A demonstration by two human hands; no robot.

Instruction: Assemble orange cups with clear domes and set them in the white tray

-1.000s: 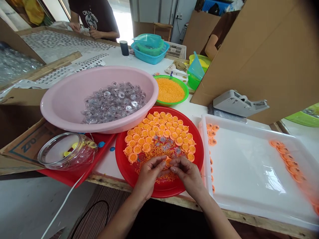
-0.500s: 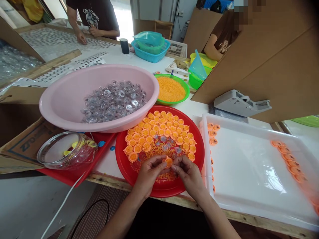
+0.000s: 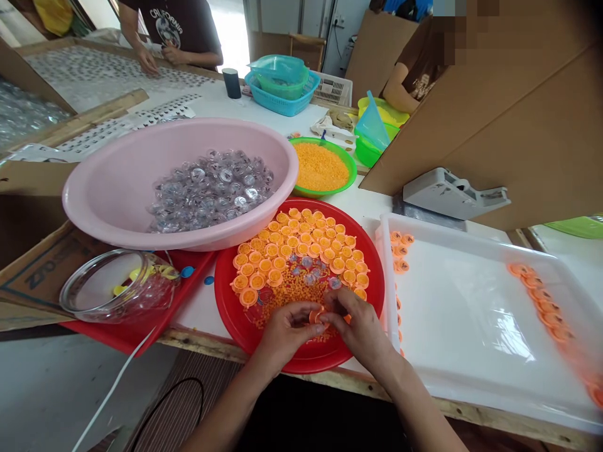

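Note:
My left hand (image 3: pixel 286 334) and my right hand (image 3: pixel 358 327) meet over the near part of a round red plate (image 3: pixel 235 317). Both pinch one small orange cap (image 3: pixel 315 316) between their fingertips. Rows of orange caps (image 3: pixel 292 248) filled with tiny orange beads cover the far half of the plate. Loose orange beads (image 3: pixel 287 295) and a few clear domes (image 3: pixel 311 273) lie in its middle. A pink basin (image 3: pixel 117 188) heaped with clear plastic domes (image 3: pixel 211 188) stands left of the plate.
A white tray (image 3: pixel 471 314) with orange caps along its edges lies to the right. A green bowl of orange beads (image 3: pixel 320 166) sits behind the plate. A glass jar (image 3: pixel 117 289) lies on a red tray at left. Cardboard (image 3: pixel 494 107) rises at right. Two other people work at the far table side.
Both hands have sunk slightly toward the plate with the cap still pinched between them. The view shifted a little to the left.

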